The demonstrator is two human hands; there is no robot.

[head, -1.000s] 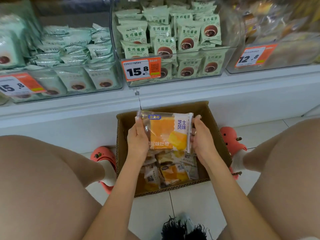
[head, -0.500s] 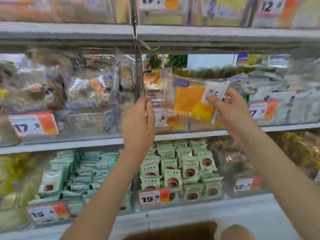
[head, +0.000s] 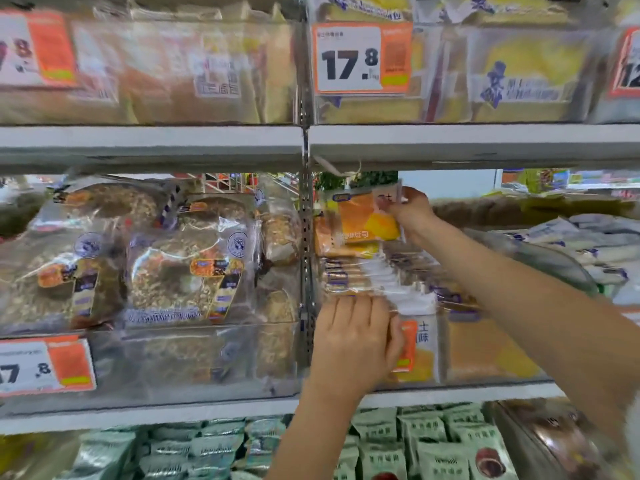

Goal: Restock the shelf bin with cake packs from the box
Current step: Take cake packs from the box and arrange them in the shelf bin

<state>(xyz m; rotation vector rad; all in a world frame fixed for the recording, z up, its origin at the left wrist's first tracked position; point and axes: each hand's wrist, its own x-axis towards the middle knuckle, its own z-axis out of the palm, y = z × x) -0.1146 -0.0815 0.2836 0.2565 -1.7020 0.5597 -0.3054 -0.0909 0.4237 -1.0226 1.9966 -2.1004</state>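
Cake pack (head: 367, 220) above the row of packs (head: 363, 278) in the bin (head: 485, 355)

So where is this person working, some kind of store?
Most likely a grocery shop or supermarket aisle. Metal shelves carry clear bins of wrapped bread and cakes, each with an orange-and-white price tag. The right hand holds an orange cake pack at the back of one bin.

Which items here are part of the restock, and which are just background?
In play:
- orange cake pack, gripped by right hand
- clear plastic shelf bin, row of cake packs inside
- left hand at bin front

Background:
- seeded bread loaves
- 17.8 price tag
- green snack packs
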